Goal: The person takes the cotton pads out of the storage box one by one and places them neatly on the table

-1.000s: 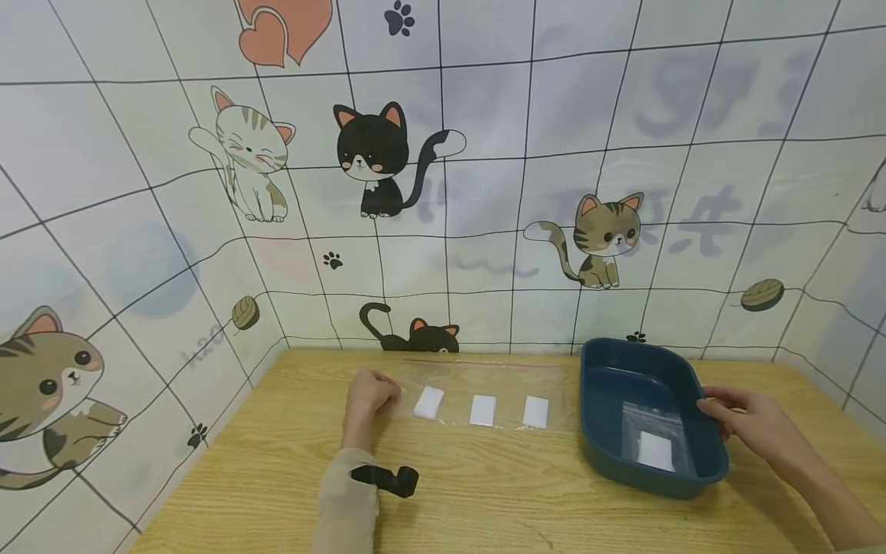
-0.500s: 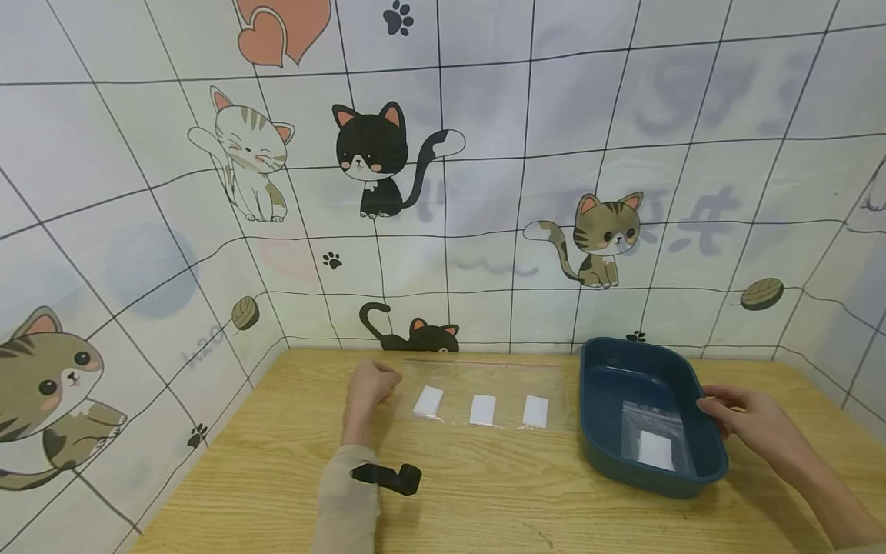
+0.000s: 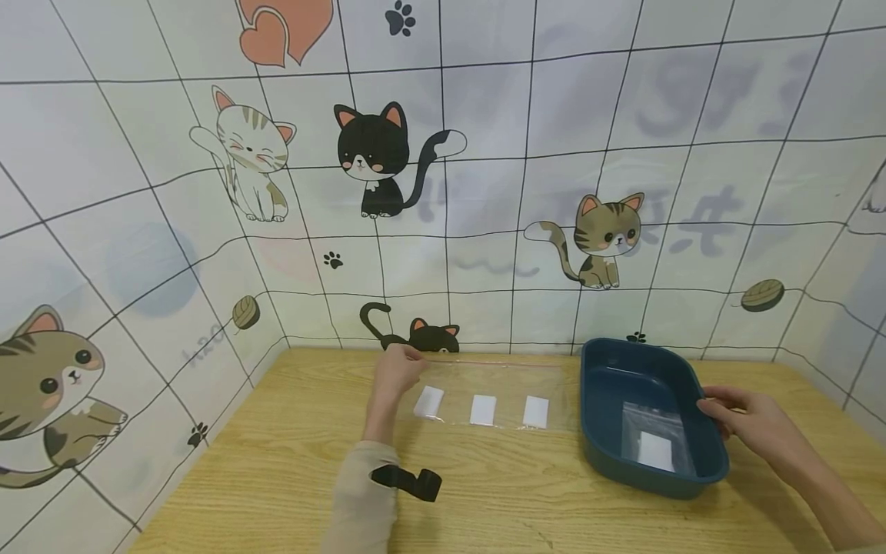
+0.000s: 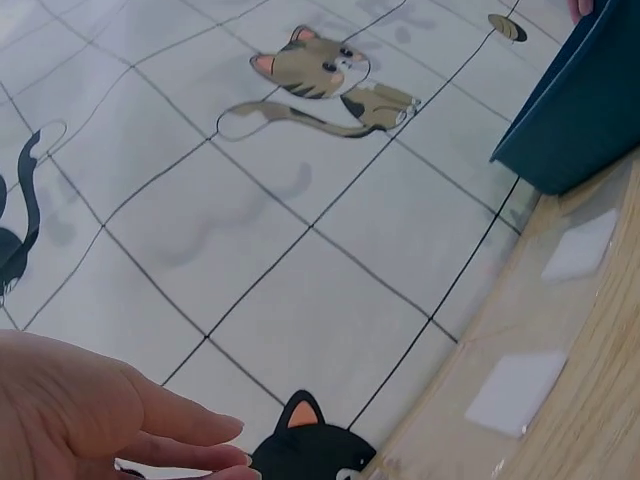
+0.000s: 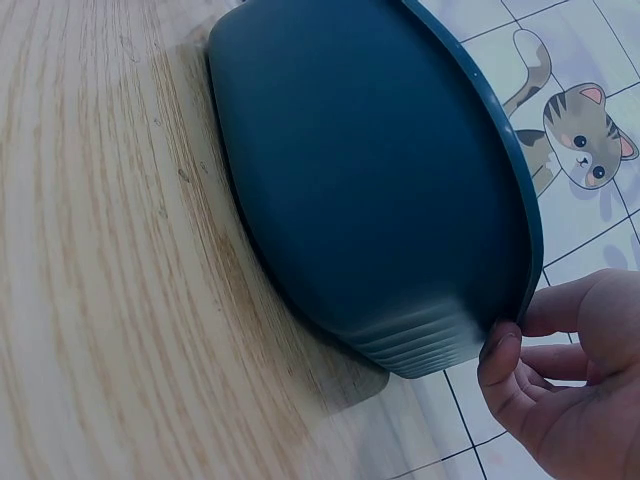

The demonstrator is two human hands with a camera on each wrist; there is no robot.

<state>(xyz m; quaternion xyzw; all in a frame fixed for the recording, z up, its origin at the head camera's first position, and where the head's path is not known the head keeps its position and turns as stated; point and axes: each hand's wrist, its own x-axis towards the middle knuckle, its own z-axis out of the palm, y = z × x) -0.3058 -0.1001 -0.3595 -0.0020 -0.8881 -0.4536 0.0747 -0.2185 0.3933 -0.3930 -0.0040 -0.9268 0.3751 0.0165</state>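
Observation:
My left hand (image 3: 398, 371) is at the far left corner of the clear zip bags that lie side by side on the table. In the left wrist view its fingers (image 4: 190, 410) reach forward fairly straight, and nothing shows between them. Each white rectangular piece, the left (image 3: 429, 402), middle (image 3: 483, 410) and right (image 3: 536, 412), lies within the clear plastic. My right hand (image 3: 754, 419) pinches the right rim of a dark blue plastic basin (image 3: 591, 431), thumb on the outside in the right wrist view. Inside the basin is a clear zip bag (image 3: 633, 423) with another white piece.
The wood-grain table (image 3: 484, 492) extends toward me in front of the bags. Behind it hangs a gridded sheet (image 3: 484, 192) printed with cartoon cats, close to the far edge. A black strap (image 3: 408, 481) circles my left wrist.
My left hand has moved to the right and farther back, from the bags' left side to their far left corner. The right hand, basin and white pieces stay put.

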